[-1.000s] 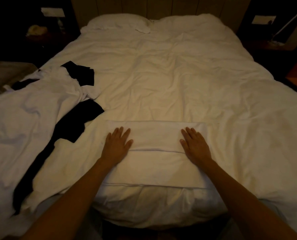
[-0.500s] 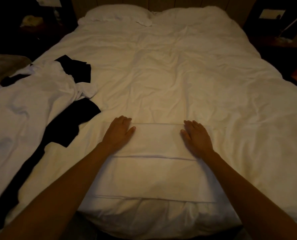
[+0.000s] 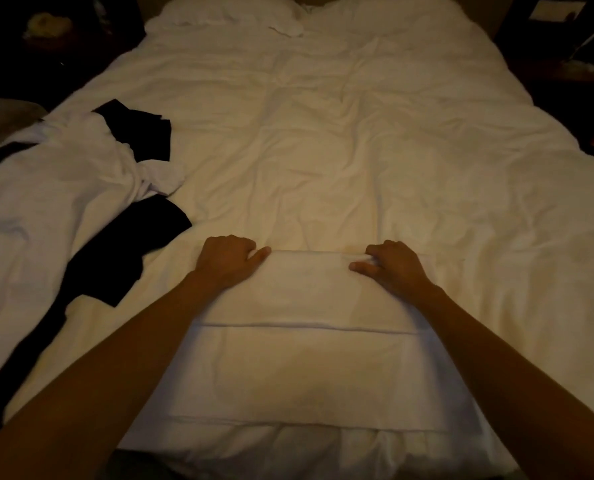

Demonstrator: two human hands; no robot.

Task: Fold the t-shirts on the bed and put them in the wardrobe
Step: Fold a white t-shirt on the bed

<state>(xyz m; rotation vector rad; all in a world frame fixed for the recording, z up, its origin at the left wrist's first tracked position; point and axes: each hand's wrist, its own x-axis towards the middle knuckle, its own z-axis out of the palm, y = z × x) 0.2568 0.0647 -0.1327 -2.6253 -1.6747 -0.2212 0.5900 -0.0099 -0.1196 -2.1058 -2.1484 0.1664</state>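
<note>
Head view: you are pinching the far edge of the white t-shirt (image 3: 306, 341), lower centre of frame, with left hand (image 3: 228, 261) and right hand (image 3: 392, 265), fingers curled. Uneven pulling is risking a skewed fold; unfolded shirts (image 3: 63, 188) are waiting at left.

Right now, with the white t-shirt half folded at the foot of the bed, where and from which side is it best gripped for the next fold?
Probably at the two far corners of the white t-shirt, coming from above and the near side. It lies flat as a wide band, its far edge straight. The left hand and right hand already curl over those corners, so pulling that edge toward the near hem looks simplest.
</note>
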